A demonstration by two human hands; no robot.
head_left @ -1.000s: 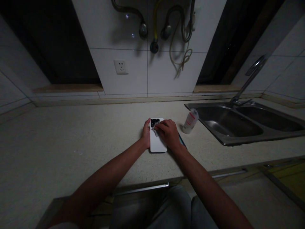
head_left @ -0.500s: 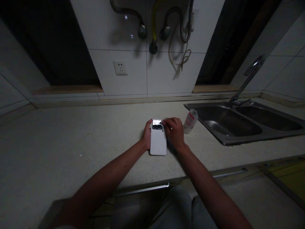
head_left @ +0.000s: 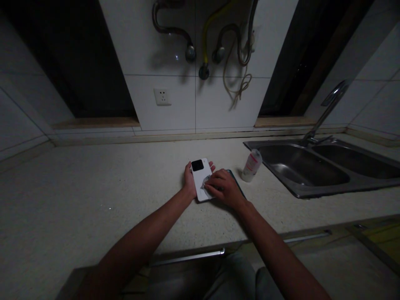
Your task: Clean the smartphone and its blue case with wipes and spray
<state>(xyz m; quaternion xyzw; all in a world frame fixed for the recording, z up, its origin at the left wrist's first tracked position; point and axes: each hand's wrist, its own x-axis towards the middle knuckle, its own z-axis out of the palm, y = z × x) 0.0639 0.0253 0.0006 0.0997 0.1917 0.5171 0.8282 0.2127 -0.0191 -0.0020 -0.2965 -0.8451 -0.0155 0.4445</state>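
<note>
A white phone lies back up with its dark camera block at the far end, over the speckled countertop. My left hand is wrapped round its left edge, fingertips showing past its far right corner. My right hand presses a small crumpled white wipe against the lower part of the phone's back, fingers closed on it. A thin dark flat item lies under and to the right of my right hand.
A small plastic bottle with a pink label stands right of the phone, beside a steel double sink with a tap. A wall socket and hanging hoses are on the tiled wall behind.
My right hand with the wipe has moved from the phone's camera end down to its lower back. The phone is now tilted slightly, held up more by my left hand.
</note>
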